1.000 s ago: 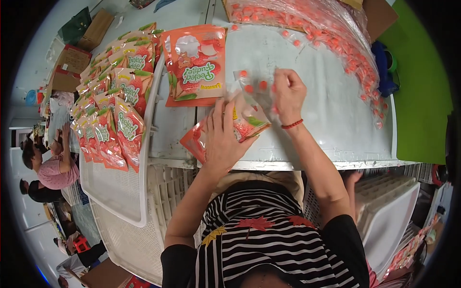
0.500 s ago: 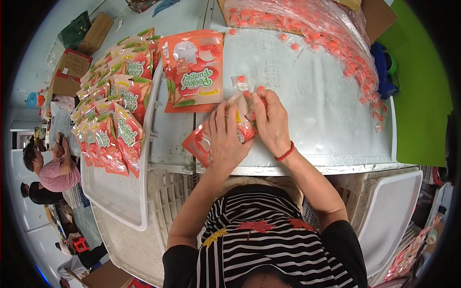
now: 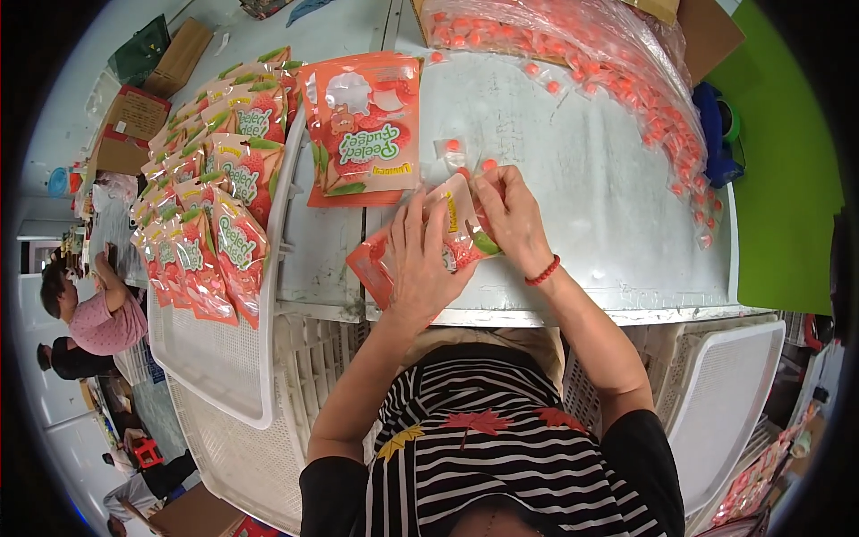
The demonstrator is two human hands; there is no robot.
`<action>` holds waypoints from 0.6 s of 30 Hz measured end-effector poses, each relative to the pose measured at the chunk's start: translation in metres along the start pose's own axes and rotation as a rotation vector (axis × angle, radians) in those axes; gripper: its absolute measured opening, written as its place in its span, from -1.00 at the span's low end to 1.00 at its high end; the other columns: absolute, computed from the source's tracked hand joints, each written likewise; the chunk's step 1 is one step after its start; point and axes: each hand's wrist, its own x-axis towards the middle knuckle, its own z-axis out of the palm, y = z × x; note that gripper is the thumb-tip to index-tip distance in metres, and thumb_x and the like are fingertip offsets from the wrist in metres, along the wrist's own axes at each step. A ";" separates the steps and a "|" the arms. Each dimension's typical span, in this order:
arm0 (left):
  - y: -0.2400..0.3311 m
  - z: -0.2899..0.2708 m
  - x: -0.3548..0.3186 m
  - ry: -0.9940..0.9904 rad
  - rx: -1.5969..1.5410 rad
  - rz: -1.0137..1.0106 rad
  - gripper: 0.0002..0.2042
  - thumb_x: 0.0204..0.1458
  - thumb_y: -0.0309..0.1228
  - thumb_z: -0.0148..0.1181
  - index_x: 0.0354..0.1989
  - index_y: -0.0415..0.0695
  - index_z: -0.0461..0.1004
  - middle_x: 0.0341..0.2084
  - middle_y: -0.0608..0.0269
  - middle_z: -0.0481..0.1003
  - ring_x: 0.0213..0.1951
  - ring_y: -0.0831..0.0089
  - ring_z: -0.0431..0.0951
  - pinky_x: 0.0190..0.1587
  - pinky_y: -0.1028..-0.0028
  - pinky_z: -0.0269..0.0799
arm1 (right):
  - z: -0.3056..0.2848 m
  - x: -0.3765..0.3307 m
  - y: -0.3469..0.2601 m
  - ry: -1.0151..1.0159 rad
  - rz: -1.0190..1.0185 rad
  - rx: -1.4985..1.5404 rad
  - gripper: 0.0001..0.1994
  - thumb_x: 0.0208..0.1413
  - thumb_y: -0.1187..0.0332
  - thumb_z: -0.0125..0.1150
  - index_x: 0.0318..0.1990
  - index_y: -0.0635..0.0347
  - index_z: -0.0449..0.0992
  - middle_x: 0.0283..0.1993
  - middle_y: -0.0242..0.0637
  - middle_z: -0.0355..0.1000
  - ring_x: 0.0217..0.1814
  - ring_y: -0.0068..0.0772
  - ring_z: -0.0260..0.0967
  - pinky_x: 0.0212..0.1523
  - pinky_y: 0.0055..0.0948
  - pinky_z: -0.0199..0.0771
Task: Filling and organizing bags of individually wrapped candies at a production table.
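Observation:
My left hand (image 3: 419,264) grips a red and peach candy pouch (image 3: 462,213) lying aslant near the table's front edge, its fingers spread over the pouch. My right hand (image 3: 516,219), with a red bracelet at the wrist, is at the pouch's right edge. Its thumb and fingers are pinched together there, and what lies between them is hidden. Just beyond the hands are a few small wrapped candies (image 3: 453,145) with round red centres. A stack of flat pouches (image 3: 369,116) rests beyond my left hand.
Filled pouches (image 3: 237,179) stand in rows in a white tray (image 3: 215,358) at the left. At the far right, a plastic-lined heap of wrapped candies (image 3: 608,63) spills along the table (image 3: 617,242). A blue tape dispenser (image 3: 716,134) sits beside it. Other people are at the far left.
The pouch under my hands has shifted slightly right, and more of its printed face and green leaf shows. My right hand has moved a little right along its edge.

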 end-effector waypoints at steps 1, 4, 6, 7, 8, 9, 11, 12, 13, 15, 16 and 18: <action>0.001 0.001 0.003 0.016 0.008 0.024 -0.11 -0.41 -0.31 0.50 0.19 -0.25 0.14 0.16 -0.12 0.16 0.12 -0.08 0.20 0.14 0.04 0.16 | -0.006 0.005 0.007 -0.075 -0.027 -0.139 -0.69 0.23 0.18 0.02 -0.30 0.32 0.40 -0.50 -0.26 0.40 -0.47 -0.45 0.33 -0.42 -0.49 0.38; 0.005 0.006 0.012 -0.020 0.021 0.031 -0.09 -0.41 -0.31 0.50 0.20 -0.25 0.12 0.16 -0.11 0.16 0.12 -0.10 0.19 0.15 0.05 0.16 | -0.011 0.022 0.001 -0.272 -0.013 -0.316 -0.62 0.25 0.11 -0.09 -0.29 0.32 0.40 -0.46 -0.03 0.45 -0.48 -0.12 0.43 -0.45 -0.28 0.43; -0.002 0.005 0.012 0.008 -0.036 0.013 -0.07 -0.41 -0.28 0.49 0.21 -0.25 0.09 0.16 -0.14 0.14 0.15 -0.11 0.16 0.16 0.02 0.12 | 0.000 0.023 -0.016 -0.413 0.026 -0.340 -0.59 0.27 0.08 -0.14 -0.29 0.32 0.39 -0.45 0.03 0.45 -0.47 0.00 0.43 -0.46 -0.20 0.42; -0.005 0.001 0.015 0.040 -0.094 0.000 -0.04 -0.41 -0.24 0.49 0.23 -0.25 0.06 0.17 -0.17 0.12 0.17 -0.13 0.12 0.18 -0.02 0.09 | 0.009 0.023 -0.030 -0.444 -0.252 -0.553 -0.58 0.27 0.06 -0.15 -0.29 0.29 0.43 -0.43 0.04 0.46 -0.45 0.02 0.42 -0.46 -0.15 0.41; -0.005 -0.004 0.015 0.053 -0.076 -0.003 -0.04 -0.41 -0.24 0.49 0.23 -0.25 0.06 0.17 -0.17 0.12 0.17 -0.13 0.12 0.18 -0.02 0.09 | 0.016 0.022 -0.045 -0.466 -0.541 -0.759 -0.57 0.27 0.04 -0.17 -0.29 0.26 0.47 -0.41 0.04 0.47 -0.44 0.04 0.42 -0.47 -0.11 0.39; -0.006 -0.011 0.017 0.082 -0.170 -0.068 -0.01 -0.42 -0.22 0.50 0.24 -0.27 0.04 0.17 -0.18 0.12 0.19 -0.14 0.10 0.20 -0.01 0.06 | 0.023 0.021 -0.061 -0.481 -0.582 -0.737 -0.57 0.27 0.04 -0.17 -0.29 0.26 0.47 -0.41 0.04 0.47 -0.44 0.04 0.42 -0.47 -0.11 0.39; -0.003 -0.014 0.016 0.110 -0.285 -0.184 0.05 -0.45 -0.18 0.52 0.26 -0.28 0.00 0.18 -0.18 0.11 0.23 -0.14 0.08 0.26 0.04 0.00 | 0.030 0.008 -0.092 -0.465 -0.436 -0.792 -0.52 0.30 0.09 -0.23 -0.48 0.30 0.42 -0.47 0.08 0.39 -0.39 0.22 0.33 -0.39 -0.05 0.34; -0.001 -0.009 0.018 0.139 -0.325 -0.236 0.04 -0.44 -0.20 0.51 0.26 -0.27 0.00 0.18 -0.17 0.12 0.22 -0.10 0.12 0.26 0.10 0.03 | 0.033 0.003 -0.102 -0.437 -0.545 -0.814 -0.52 0.29 0.08 -0.22 -0.47 0.29 0.44 -0.50 0.05 0.39 -0.40 0.19 0.34 -0.37 -0.06 0.34; 0.001 0.001 0.022 0.210 -0.495 -0.190 0.00 -0.42 -0.24 0.49 0.25 -0.25 0.01 0.15 -0.14 0.15 0.20 -0.04 0.16 0.24 0.15 0.06 | 0.033 0.000 -0.109 -0.397 -0.654 -0.837 -0.52 0.29 0.08 -0.22 -0.45 0.28 0.47 -0.52 0.02 0.38 -0.41 0.16 0.36 -0.36 -0.07 0.35; 0.003 0.020 0.023 0.258 -0.710 -0.247 -0.14 -0.38 -0.31 0.44 0.17 -0.22 0.10 0.04 -0.08 0.22 0.12 0.00 0.22 0.16 0.18 0.14 | 0.044 0.000 -0.111 -0.287 -0.700 -0.912 -0.50 0.18 -0.05 -0.07 -0.57 0.12 0.58 -0.55 -0.14 0.45 -0.45 -0.06 0.45 -0.45 -0.11 0.38; 0.009 0.011 0.030 0.272 -0.561 -0.220 -0.18 -0.37 -0.32 0.42 0.15 -0.22 0.12 0.02 -0.06 0.24 0.10 0.00 0.24 0.12 0.18 0.16 | 0.052 -0.003 -0.117 -0.298 -0.755 -0.888 -0.50 0.18 -0.05 -0.07 -0.57 0.12 0.58 -0.55 -0.14 0.45 -0.45 -0.06 0.45 -0.45 -0.11 0.38; 0.011 0.001 0.037 0.312 -0.401 -0.197 -0.22 -0.36 -0.34 0.41 0.12 -0.21 0.15 -0.01 -0.05 0.25 0.07 0.00 0.25 0.08 0.19 0.18 | 0.060 -0.010 -0.132 -0.261 -0.806 -1.267 -0.49 0.17 -0.08 -0.06 -0.60 0.07 0.59 -0.56 -0.20 0.45 -0.44 -0.08 0.45 -0.34 -0.16 0.39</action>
